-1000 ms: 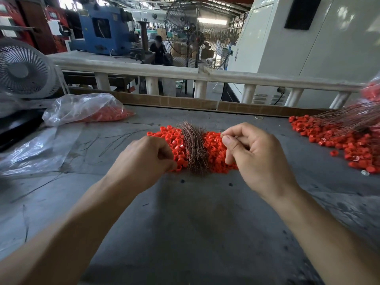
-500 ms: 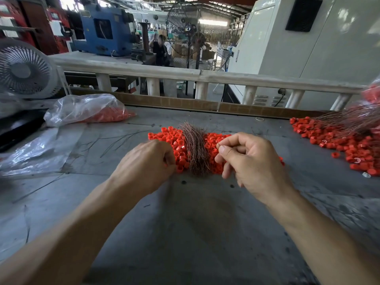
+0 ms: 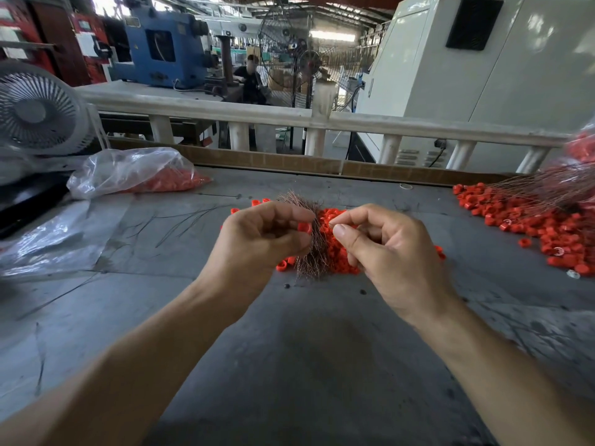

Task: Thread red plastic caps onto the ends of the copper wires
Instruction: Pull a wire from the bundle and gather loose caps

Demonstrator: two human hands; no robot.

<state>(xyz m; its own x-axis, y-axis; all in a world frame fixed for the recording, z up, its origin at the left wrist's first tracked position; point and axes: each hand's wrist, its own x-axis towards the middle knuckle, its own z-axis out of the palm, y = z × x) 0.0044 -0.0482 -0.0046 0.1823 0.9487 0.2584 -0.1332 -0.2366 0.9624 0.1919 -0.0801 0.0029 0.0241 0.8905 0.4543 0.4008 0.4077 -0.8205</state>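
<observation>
A bundle of short copper wires (image 3: 314, 252) lies across a pile of red plastic caps (image 3: 339, 255) in the middle of the grey table (image 3: 306, 349). My left hand (image 3: 257, 239) is raised over the pile and pinches a single red cap (image 3: 304, 227) between thumb and fingers. My right hand (image 3: 386, 249) is just to its right, thumb and forefinger pinched together on what looks like a thin copper wire end near the cap; the wire itself is barely visible. Both hands hide part of the pile.
A second heap of red caps (image 3: 541, 226) with long copper wires (image 3: 553, 188) lies at the right. A clear bag of caps (image 3: 135, 175) and loose plastic sheet (image 3: 48, 239) lie at the left, near a white fan (image 3: 35, 111). A white railing (image 3: 289, 117) borders the table's far side.
Both hands lifted off the pile and came closer together. The left hand now shows a red cap pinched in its fingertips, and the right hand's pinch has moved toward it.
</observation>
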